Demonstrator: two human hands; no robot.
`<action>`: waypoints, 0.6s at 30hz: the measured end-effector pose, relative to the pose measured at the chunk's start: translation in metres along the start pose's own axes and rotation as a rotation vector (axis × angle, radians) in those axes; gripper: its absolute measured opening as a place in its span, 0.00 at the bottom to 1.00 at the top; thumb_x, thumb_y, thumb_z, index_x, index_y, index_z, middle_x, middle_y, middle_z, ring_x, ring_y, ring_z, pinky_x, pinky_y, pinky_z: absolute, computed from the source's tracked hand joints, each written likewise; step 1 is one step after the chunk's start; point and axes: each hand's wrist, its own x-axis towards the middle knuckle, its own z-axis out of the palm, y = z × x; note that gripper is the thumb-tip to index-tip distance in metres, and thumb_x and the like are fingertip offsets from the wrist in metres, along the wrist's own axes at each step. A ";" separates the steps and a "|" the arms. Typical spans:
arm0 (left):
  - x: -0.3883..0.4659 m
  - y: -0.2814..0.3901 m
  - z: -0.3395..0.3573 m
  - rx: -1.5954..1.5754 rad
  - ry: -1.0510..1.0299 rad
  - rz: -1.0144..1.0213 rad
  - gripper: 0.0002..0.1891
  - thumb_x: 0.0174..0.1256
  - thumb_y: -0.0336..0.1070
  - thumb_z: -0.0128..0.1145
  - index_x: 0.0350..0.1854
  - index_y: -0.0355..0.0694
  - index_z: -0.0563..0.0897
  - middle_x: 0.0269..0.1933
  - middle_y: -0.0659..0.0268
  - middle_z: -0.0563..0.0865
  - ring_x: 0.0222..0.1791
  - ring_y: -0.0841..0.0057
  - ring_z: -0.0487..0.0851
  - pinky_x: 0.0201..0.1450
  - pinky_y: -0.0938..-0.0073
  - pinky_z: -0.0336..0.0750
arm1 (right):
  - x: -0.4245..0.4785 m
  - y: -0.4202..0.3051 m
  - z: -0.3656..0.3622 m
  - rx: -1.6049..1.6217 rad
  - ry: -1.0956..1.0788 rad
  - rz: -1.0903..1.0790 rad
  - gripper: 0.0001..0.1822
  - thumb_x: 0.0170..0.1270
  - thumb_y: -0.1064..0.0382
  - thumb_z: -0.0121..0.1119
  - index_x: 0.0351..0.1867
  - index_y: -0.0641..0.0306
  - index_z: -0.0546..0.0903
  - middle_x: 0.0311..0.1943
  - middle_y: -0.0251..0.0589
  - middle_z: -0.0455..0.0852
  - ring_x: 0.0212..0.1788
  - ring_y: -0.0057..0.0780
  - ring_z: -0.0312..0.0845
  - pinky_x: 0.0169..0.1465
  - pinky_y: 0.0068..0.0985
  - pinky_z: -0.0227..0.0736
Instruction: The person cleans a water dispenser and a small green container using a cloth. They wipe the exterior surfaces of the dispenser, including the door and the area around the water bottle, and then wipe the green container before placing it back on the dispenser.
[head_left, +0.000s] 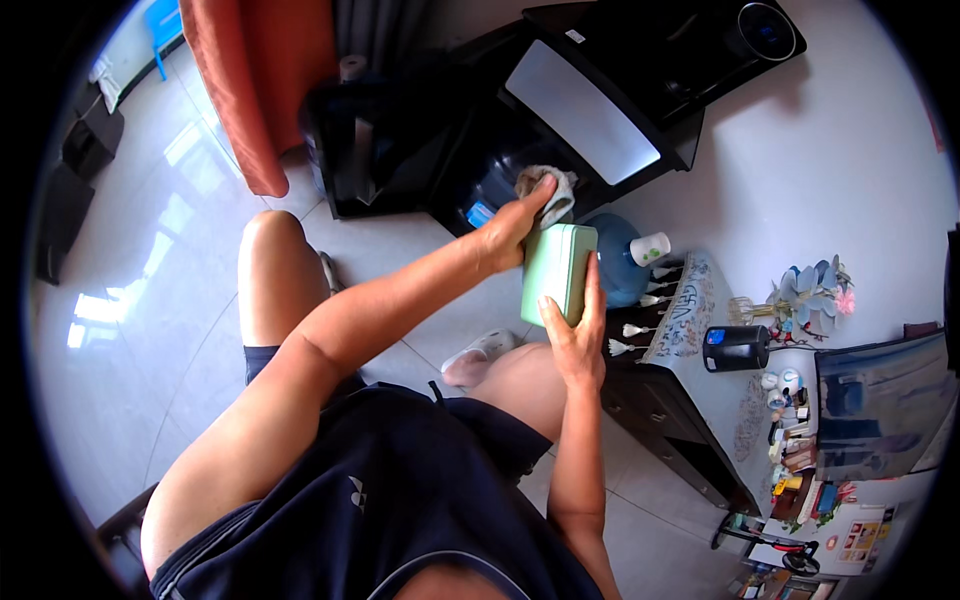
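A light green box with rounded edges (551, 274) is in front of me, above my lap. My right hand (581, 334) grips its lower end, with the thumb on one face and the fingers along the far side. My left hand (517, 225) is at the box's upper left corner and holds a crumpled, pale cloth (546, 191) between thumb and fingers. The cloth lies just above the box's top end. Part of the cloth is hidden behind the hand.
Ahead stands a dark cabinet with a pale panel (581, 112). A blue water bottle (619, 281) stands behind the box, near a paper cup (650, 249). To the right are a cloth-covered sideboard (697, 315), a black canister (735, 349) and a television (881, 405). An orange curtain (255, 90) hangs at upper left.
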 end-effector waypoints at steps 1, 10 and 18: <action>0.000 0.008 0.002 0.052 -0.014 -0.040 0.28 0.68 0.65 0.54 0.48 0.42 0.82 0.47 0.61 0.85 0.46 0.70 0.84 0.54 0.66 0.79 | -0.001 0.000 -0.006 -0.050 -0.020 -0.047 0.48 0.55 0.56 0.69 0.77 0.54 0.58 0.58 0.57 0.70 0.60 0.50 0.71 0.61 0.39 0.70; -0.039 0.025 -0.007 0.615 -0.340 -0.156 0.41 0.53 0.59 0.72 0.63 0.35 0.76 0.57 0.56 0.83 0.60 0.67 0.79 0.66 0.68 0.72 | 0.005 -0.016 -0.046 -0.273 -0.105 -0.253 0.61 0.38 0.61 0.82 0.76 0.59 0.56 0.65 0.58 0.66 0.65 0.56 0.65 0.67 0.43 0.66; -0.044 -0.036 -0.009 0.231 -0.106 0.198 0.33 0.63 0.54 0.67 0.61 0.35 0.74 0.52 0.61 0.83 0.51 0.74 0.81 0.55 0.72 0.78 | -0.009 0.031 0.015 1.064 0.277 0.297 0.35 0.71 0.42 0.57 0.71 0.57 0.61 0.64 0.44 0.72 0.63 0.38 0.71 0.61 0.39 0.71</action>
